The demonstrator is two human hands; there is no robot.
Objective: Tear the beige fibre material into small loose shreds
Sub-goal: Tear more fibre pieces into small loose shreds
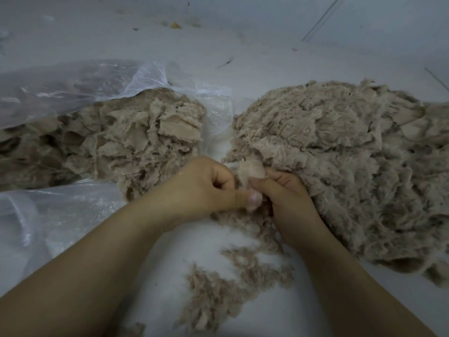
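A small flat piece of beige, fluffy fibre material (251, 170) is pinched between the curled left hand (204, 188) and right hand (288, 200), just beside the big shredded heap (340, 166) (judged soft, light, easily torn), best gripped near its edges.

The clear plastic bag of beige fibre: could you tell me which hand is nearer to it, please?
Left. The left hand is just beside the clear plastic bag of fibre; the right hand lies farther off, against the big loose fibre heap.
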